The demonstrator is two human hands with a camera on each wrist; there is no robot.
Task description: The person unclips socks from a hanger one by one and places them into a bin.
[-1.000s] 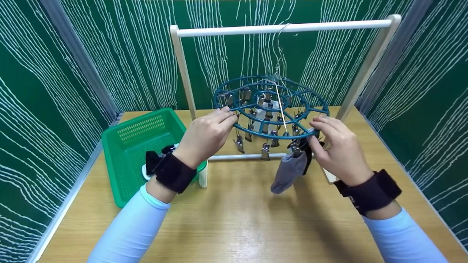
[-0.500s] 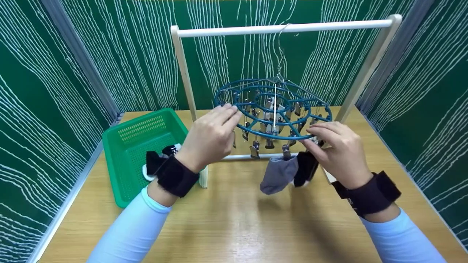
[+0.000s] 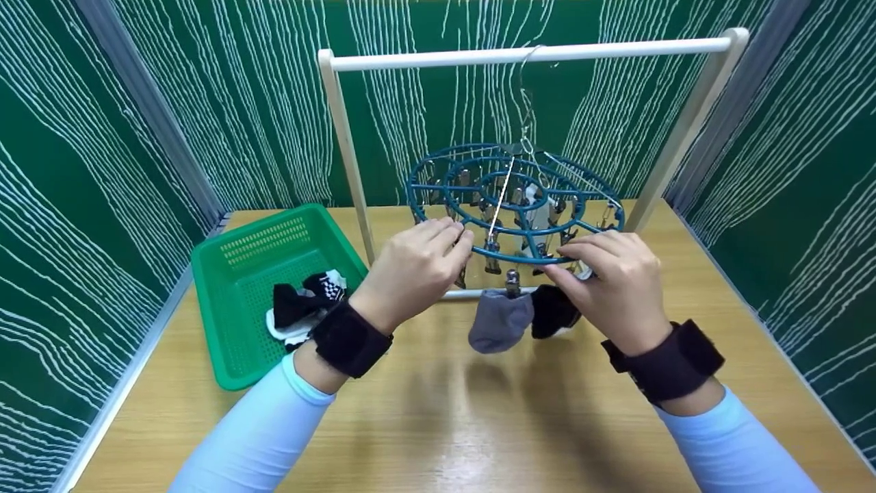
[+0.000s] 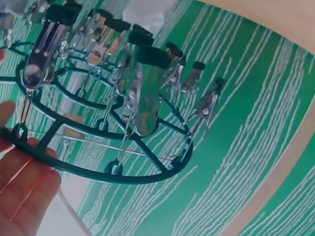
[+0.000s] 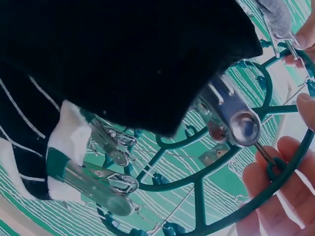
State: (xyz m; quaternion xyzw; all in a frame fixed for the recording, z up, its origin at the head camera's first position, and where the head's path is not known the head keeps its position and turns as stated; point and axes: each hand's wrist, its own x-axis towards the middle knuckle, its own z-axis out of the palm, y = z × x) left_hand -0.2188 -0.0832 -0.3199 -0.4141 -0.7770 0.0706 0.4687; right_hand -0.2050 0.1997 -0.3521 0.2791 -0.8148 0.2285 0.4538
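A round blue-green sock hanger [image 3: 510,257] with metal clips hangs tilted by its hook from the rack's top bar. My left hand [image 3: 419,270] pinches its rim at the near left; the left wrist view shows fingers [image 4: 29,187] on one side and the thumb on the other. At the near right, my right hand [image 3: 616,291] pinches the rim between thumb and fingers [image 5: 275,206]. A grey sock [image 3: 503,322] dangles from a front clip. Beside it hangs a black sock [image 5: 123,64], partly behind my right hand. A black-and-white striped sock [image 5: 29,137] is clipped farther along.
The rack's white top bar [image 3: 438,59] runs between two wooden uprights. On the wooden table [image 3: 438,424], a green basket [image 3: 205,301] stands at the left with black and white socks [image 3: 298,305] in it. Green walls enclose the table.
The hanger has turned, its near side and the grey and black socks swinging left. My left hand has shifted right and my right hand slightly left, both still at the rim.
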